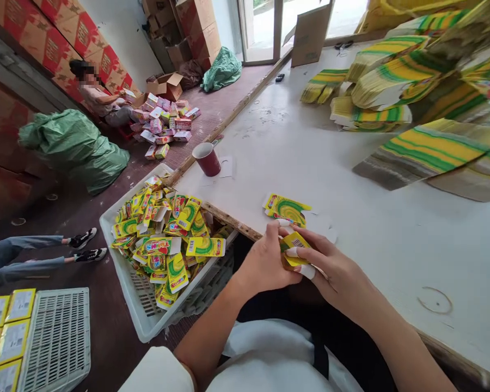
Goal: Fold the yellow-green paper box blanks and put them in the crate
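Note:
Both hands meet over the table's front edge around a small yellow carton [297, 247] with a barcode on it. My left hand [271, 256] grips its left side, with the thumb near the top. My right hand [330, 267] holds it from the right, white covers on its fingertips. Fingers hide much of the carton, so I cannot tell which end is open. Just beyond the hands, a flat yellow-green carton [286, 209] lies on the white table [392, 261].
Left of me, a white plastic crate [136, 321] is heaped with small yellow cartons [167, 245]. A red mug [206, 159] stands near the table edge. Stacked carton blanks [392, 81] fill the far right. Another person [96, 95] sits on the floor by pink boxes [163, 120].

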Available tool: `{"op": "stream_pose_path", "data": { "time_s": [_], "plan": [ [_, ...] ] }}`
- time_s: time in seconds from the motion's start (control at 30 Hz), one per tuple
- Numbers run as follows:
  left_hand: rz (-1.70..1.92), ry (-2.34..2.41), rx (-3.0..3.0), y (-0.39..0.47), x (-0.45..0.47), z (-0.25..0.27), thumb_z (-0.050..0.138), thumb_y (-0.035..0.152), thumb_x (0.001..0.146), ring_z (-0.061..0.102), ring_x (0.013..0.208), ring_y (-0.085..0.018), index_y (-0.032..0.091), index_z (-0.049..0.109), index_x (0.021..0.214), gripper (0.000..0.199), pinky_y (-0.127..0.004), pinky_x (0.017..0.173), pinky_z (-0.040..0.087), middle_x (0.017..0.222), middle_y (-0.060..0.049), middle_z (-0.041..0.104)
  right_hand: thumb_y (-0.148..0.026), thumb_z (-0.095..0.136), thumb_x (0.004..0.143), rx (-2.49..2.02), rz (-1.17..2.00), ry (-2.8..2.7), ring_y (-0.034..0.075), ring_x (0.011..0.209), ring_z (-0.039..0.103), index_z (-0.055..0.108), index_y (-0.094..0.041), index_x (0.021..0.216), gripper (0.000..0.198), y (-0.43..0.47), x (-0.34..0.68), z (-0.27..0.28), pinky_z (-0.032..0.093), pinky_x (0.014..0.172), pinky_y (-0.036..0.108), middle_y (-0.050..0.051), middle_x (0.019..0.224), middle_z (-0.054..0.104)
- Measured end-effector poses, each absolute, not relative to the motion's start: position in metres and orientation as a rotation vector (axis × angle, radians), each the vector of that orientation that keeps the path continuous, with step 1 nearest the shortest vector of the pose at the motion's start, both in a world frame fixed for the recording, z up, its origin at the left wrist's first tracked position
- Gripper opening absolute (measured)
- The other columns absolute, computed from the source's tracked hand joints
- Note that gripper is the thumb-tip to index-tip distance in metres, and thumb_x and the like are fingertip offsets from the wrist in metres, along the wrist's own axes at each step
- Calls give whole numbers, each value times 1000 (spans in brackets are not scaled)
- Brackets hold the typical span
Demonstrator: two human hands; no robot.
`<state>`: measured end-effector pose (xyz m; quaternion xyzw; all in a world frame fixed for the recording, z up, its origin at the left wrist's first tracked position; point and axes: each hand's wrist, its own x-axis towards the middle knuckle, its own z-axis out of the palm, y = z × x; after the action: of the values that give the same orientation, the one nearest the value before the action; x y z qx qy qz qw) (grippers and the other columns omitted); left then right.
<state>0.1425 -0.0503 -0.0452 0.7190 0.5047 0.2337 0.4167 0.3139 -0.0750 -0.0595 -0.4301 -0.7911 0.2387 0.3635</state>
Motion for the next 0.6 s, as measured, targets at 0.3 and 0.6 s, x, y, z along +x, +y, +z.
{"op": "stream_pose_path", "data": {
  "time_s": [0.3,0.6],
  "plan": [
    [347,1251,2084,-49,142,-39,74,20,62,63,107,-35,25,28,128,81,-47,86,53,121,-11,62,-1,46,69,-1054,963,-2016,26,119,58,64,-24,91,36,-70,324,-48,56,89,36,8,134,55],
    [450,1280,2057,-44,140,-36,72,23,67,61,110,-33,23,33,128,73,-48,91,51,121,-12,61,-22,57,81,-1213,1094,-1680,25,106,63,43,-25,127,49,-72,304,-61,58,80,38,10,123,60]
  ]
}}
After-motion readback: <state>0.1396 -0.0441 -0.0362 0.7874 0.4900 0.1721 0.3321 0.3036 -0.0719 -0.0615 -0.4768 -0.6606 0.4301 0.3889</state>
